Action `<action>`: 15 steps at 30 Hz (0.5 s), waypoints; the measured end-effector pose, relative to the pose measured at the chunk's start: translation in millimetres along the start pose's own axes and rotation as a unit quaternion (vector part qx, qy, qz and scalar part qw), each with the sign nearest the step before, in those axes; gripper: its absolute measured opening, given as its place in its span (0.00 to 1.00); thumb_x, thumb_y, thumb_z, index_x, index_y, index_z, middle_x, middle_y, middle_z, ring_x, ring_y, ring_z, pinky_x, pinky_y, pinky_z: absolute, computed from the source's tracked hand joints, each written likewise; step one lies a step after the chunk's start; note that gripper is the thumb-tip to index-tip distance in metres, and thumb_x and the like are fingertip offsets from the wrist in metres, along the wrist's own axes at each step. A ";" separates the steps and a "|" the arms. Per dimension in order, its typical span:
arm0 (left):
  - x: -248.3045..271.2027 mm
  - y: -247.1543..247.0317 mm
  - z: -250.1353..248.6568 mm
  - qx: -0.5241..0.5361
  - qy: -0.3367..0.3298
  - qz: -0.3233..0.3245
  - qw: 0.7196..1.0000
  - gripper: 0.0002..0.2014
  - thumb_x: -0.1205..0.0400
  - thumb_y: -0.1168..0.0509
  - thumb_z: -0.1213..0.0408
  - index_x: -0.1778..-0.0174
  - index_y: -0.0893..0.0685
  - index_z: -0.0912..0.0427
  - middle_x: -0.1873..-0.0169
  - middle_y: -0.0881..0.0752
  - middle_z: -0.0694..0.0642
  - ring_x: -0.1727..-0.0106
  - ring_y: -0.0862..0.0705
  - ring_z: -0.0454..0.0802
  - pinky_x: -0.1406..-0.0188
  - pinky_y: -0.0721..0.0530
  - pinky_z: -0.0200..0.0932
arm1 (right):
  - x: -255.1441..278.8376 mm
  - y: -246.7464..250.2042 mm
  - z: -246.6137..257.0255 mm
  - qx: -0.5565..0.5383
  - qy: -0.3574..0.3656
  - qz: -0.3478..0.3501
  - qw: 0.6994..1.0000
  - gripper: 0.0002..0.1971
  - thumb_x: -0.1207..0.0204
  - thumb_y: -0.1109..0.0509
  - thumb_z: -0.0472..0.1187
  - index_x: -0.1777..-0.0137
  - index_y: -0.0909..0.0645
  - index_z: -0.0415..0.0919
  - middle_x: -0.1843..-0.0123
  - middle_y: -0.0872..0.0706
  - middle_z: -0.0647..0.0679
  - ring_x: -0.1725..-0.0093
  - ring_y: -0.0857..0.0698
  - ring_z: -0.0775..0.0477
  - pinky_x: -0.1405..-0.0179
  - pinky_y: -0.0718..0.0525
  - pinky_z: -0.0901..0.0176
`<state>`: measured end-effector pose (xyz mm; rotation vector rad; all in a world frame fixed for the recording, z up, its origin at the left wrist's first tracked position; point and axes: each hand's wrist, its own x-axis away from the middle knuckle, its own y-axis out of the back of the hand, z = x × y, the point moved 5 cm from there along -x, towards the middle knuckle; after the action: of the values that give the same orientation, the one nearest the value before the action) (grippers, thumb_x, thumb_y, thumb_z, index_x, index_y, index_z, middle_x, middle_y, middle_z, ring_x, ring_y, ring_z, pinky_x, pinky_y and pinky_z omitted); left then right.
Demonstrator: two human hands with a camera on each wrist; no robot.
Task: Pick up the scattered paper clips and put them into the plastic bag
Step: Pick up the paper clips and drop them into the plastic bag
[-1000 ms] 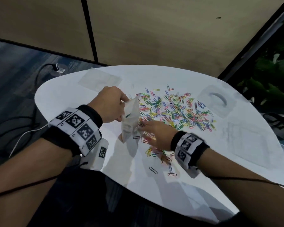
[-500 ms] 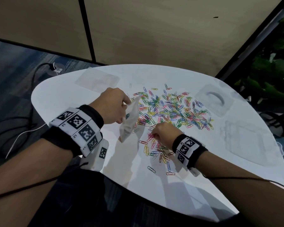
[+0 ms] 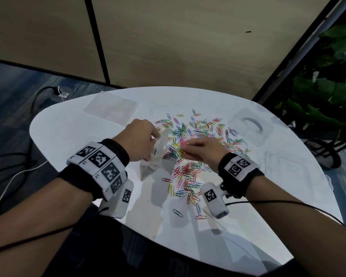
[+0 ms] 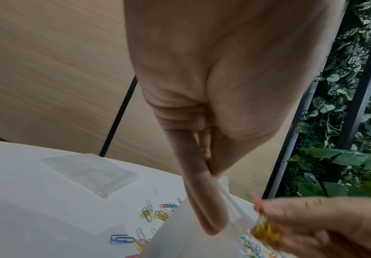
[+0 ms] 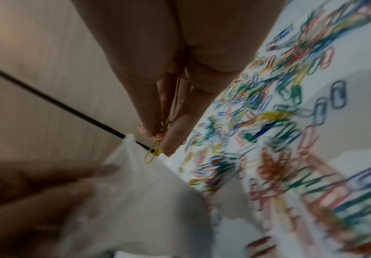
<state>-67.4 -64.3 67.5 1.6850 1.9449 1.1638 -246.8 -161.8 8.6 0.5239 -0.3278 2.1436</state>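
Many coloured paper clips [image 3: 200, 134] lie scattered over the white table [image 3: 72, 140], with a second cluster [image 3: 186, 180] nearer me. My left hand [image 3: 142, 139] pinches the top edge of a small clear plastic bag [image 3: 156, 154], which hangs upright above the table. In the left wrist view the fingers [image 4: 204, 200] clamp the bag's rim [image 4: 226, 192]. My right hand [image 3: 200, 148] is raised beside the bag's mouth and pinches a small bunch of yellow and pink clips [image 5: 156, 148] just above the bag [image 5: 136, 200].
A flat clear bag [image 3: 111, 105] lies at the table's far left, a clear pack with a white handle shape [image 3: 250, 126] at the far right, and another clear bag [image 3: 288, 162] at the right edge. Cables run over the floor on the left; plants stand on the right.
My right hand has lifted off the near cluster with a pinch of clips and moved up and left to the bag's mouth. The left hand keeps the bag where it was.
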 end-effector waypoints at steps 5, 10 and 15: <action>-0.7 -8.7 -9.4 0.009 -0.009 0.005 1.000 0.16 0.13 0.42 0.73 0.32 0.16 0.65 0.66 0.08 0.61 0.69 0.07 0.51 0.57 0.06 0.50 | 16.8 -25.1 24.0 -0.110 0.017 0.056 0.992 0.10 0.24 0.29 0.27 0.44 0.15 0.25 0.52 0.09 0.37 0.54 0.09 0.45 0.53 0.10 0.62; -1.9 -17.0 -14.4 0.016 -0.013 0.014 1.000 0.15 0.13 0.41 0.72 0.33 0.15 0.65 0.66 0.09 0.60 0.69 0.07 0.53 0.56 0.06 0.51 | 16.9 -42.5 12.2 -0.015 0.026 0.028 0.999 0.06 0.25 0.29 0.22 0.51 0.17 0.29 0.52 0.13 0.30 0.59 0.11 0.42 0.50 0.10 0.59; -1.1 -21.6 -18.4 0.008 -0.027 0.009 1.000 0.12 0.14 0.39 0.71 0.40 0.12 0.61 0.73 0.10 0.57 0.71 0.07 0.52 0.57 0.06 0.50 | 10.1 -45.0 4.2 0.053 0.022 -0.014 0.998 0.05 0.29 0.26 0.23 0.55 0.15 0.30 0.56 0.10 0.32 0.61 0.10 0.39 0.55 0.08 0.51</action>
<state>-94.4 -71.5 62.6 1.7274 1.9151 1.1016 -214.4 -130.4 19.0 0.5370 -0.1829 2.1503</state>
